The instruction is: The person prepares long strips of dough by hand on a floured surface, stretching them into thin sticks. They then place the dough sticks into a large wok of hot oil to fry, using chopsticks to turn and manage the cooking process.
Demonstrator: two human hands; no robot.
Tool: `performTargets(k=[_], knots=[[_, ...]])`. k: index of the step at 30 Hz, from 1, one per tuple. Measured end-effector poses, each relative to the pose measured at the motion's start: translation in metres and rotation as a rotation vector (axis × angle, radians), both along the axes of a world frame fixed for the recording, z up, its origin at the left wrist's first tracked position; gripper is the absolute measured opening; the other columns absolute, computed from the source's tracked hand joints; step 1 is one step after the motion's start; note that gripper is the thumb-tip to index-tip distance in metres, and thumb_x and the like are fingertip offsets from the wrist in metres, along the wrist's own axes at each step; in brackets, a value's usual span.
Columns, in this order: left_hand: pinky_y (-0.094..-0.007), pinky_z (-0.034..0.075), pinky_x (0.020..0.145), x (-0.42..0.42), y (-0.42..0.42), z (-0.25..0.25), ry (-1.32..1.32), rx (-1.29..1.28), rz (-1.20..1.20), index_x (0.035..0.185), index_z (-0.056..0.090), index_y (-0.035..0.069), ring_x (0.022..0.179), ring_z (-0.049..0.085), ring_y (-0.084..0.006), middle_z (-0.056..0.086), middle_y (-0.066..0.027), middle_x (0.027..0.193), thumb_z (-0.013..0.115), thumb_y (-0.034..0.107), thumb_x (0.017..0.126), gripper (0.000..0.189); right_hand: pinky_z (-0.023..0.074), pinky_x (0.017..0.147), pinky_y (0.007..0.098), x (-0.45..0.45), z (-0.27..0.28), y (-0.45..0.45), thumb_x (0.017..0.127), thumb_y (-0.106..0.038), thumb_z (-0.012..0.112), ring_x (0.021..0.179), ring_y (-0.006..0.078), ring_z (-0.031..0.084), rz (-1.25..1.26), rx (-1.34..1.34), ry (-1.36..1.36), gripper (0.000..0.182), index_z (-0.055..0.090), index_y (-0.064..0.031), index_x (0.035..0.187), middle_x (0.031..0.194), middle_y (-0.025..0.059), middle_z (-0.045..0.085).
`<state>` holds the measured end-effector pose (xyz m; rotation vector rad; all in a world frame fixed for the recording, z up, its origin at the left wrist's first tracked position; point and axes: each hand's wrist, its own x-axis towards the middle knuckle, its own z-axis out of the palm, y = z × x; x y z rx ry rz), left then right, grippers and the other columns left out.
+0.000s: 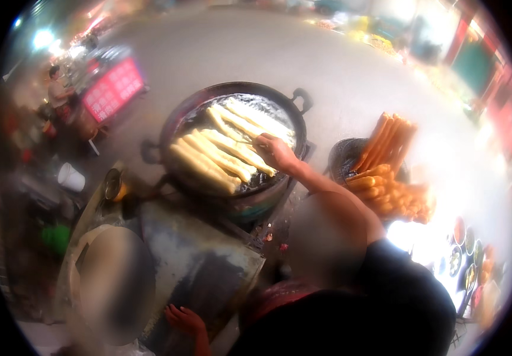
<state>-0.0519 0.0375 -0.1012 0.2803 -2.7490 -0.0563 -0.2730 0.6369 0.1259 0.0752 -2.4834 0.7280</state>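
Over a round black pan [298, 129] of bubbling oil, my right hand [273, 149] is closed around a thin stick-like utensil [244, 142], mostly hidden by the fingers. Several long pale dough sticks [220, 153] float side by side in the oil, just below and left of that hand. My left hand [185, 319] rests at the near part of a worn metal worktop [184, 231], its fingers a little apart and nothing seen in them. Browned fried dough sticks [385, 144] stand upright in a dark wire basket [339, 153] right of the pan; more lie in front.
Loop handles [302, 100] stick out from the pan's rim. A dark cup-like container [113, 183] stands at the worktop's far left. Several small bowls [455, 260] sit at the right. Beyond are a lit pink sign [113, 89], a person [57, 91] and a white bucket [71, 177].
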Motion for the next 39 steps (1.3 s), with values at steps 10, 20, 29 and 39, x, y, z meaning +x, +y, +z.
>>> performTargets(k=[10, 20, 29, 39], knots=[[-0.0521, 0.036, 0.113, -0.005, 0.021, 0.025, -0.049, 0.067, 0.041, 0.134, 0.053, 0.000, 0.134, 0.045, -0.0404, 0.049, -0.0220, 0.144, 0.053, 0.013, 0.096, 0.040, 0.0541, 0.071, 0.0362, 0.007, 0.002, 0.021, 0.092, -0.005, 0.064, 0.078, 0.0284, 0.067, 0.018, 0.098, -0.131, 0.011, 0.067, -0.0037, 0.103, 0.094, 0.0166, 0.067], [-0.0522, 0.038, 0.110, -0.004, 0.008, 0.026, -0.026, 0.116, 0.009, 0.131, 0.054, 0.000, 0.132, 0.046, -0.0412, 0.051, -0.0210, 0.141, 0.059, 0.014, 0.094, 0.040, 0.0543, 0.070, 0.0303, -0.019, 0.001, -0.001, 0.095, -0.008, 0.065, 0.080, 0.0149, 0.067, -0.040, -0.277, 0.061, 0.009, 0.069, -0.0020, 0.101, 0.089, 0.0089, 0.071], [-0.0499, 0.044, 0.102, -0.182, 0.037, 0.079, 0.133, 0.352, -0.338, 0.122, 0.059, 0.003, 0.119, 0.053, -0.0407, 0.057, -0.0190, 0.129, 0.067, 0.017, 0.091, 0.035, 0.0525, 0.071, 0.0297, -0.043, -0.005, 0.005, 0.096, -0.016, 0.065, 0.073, 0.0139, 0.064, -0.126, -0.094, -0.016, 0.017, 0.073, -0.0016, 0.100, 0.081, 0.0079, 0.071], [-0.0506, 0.047, 0.090, -0.295, 0.028, 0.054, -0.042, 0.146, -0.306, 0.104, 0.055, 0.004, 0.104, 0.058, -0.0420, 0.060, -0.0194, 0.106, 0.066, 0.005, 0.087, 0.020, 0.0538, 0.069, 0.0285, -0.016, 0.017, -0.035, 0.099, -0.003, 0.058, 0.081, 0.0132, 0.066, -0.043, -0.118, 0.039, 0.013, 0.070, -0.0028, 0.096, 0.088, 0.0074, 0.072]])
